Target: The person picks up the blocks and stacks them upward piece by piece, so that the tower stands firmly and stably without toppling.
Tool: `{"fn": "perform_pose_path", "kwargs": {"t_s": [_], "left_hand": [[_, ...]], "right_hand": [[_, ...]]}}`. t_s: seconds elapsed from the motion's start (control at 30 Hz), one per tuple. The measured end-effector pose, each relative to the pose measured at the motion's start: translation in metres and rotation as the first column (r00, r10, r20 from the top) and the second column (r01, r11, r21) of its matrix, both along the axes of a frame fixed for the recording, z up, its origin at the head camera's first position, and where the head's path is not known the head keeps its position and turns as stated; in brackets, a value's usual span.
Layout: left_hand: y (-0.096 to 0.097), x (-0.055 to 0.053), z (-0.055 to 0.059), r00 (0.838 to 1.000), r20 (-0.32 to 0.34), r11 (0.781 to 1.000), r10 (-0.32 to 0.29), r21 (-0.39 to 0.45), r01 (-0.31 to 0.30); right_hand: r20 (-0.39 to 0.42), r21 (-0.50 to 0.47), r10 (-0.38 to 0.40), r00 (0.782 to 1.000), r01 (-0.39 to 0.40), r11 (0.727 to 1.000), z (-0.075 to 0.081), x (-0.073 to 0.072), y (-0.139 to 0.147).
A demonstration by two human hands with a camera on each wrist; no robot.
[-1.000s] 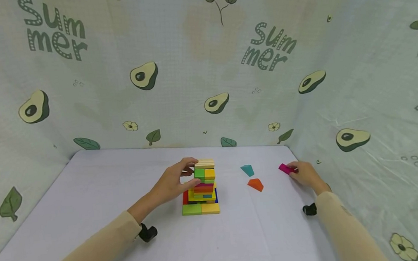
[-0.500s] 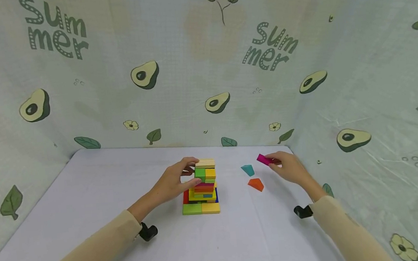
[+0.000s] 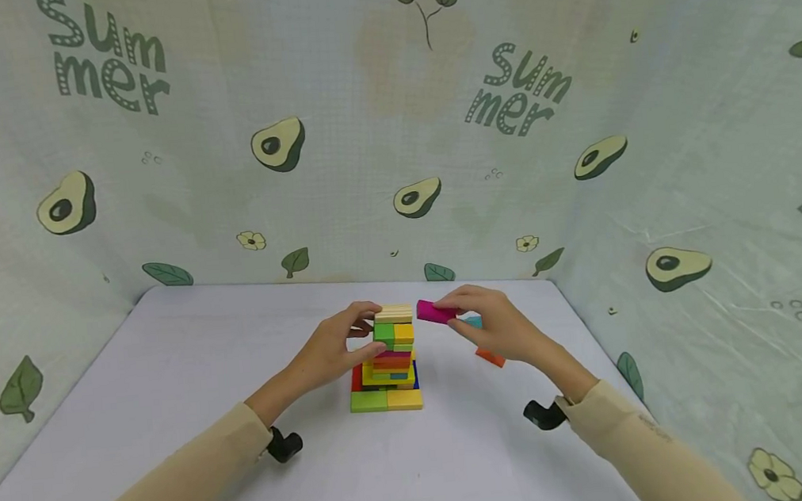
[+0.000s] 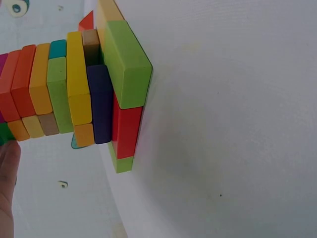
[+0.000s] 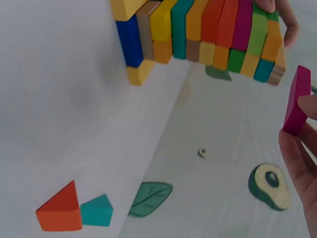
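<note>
A tower of colourful wooden blocks (image 3: 396, 354) stands on the white table, wide at its base and topped with pale wood pieces. My left hand (image 3: 327, 348) holds its upper part from the left, thumb on the front near a green block and fingertips at the top edge. Just right of the tower's top, my right hand (image 3: 493, 318) pinches a magenta block (image 3: 433, 311) between thumb and fingers, held in the air. The right wrist view shows this magenta block (image 5: 297, 101) a small gap away from the tower's top layer.
An orange block (image 5: 59, 210) and a teal block (image 5: 97, 210) lie on the table right of the tower, partly hidden behind the right hand in the head view. A patterned cloth (image 3: 342, 232) rises behind the table and along its right side.
My right hand has lifted the magenta block from the table's right side and carried it left to beside the tower's top. The left hand stays in place on the tower.
</note>
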State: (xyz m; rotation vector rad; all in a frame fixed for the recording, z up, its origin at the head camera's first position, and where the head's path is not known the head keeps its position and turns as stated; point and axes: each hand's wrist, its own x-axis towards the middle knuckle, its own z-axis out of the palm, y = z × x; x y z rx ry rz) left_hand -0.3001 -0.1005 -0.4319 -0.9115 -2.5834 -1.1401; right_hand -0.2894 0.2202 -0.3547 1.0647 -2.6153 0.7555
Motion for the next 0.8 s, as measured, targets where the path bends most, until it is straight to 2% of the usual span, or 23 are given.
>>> {"fn": "perform_pose_path", "kwargs": {"t_s": [0.17, 0.3, 0.53, 0.8], "left_hand": [[-0.001, 0.000, 0.001, 1.000, 0.009, 1.000, -0.008, 0.005, 0.008], [-0.002, 0.000, 0.001, 1.000, 0.022, 1.000, -0.020, 0.011, 0.020], [-0.002, -0.001, 0.001, 0.998, 0.037, 0.999, -0.044, 0.028, 0.043], [-0.002, -0.001, 0.001, 0.999, 0.035, 0.999, -0.033, 0.019, 0.032]], "right_hand": [[-0.056, 0.003, 0.121, 0.991, -0.121, 0.993, 0.006, 0.005, -0.023], [-0.087, 0.031, 0.173, 0.981, -0.171, 0.985, 0.005, 0.005, -0.036], [-0.098, 0.098, 0.169, 0.981, -0.159, 0.982, -0.003, 0.003, -0.046], [-0.118, 0.076, 0.176, 0.977, -0.168, 0.983, -0.008, 0.002, -0.048]]}}
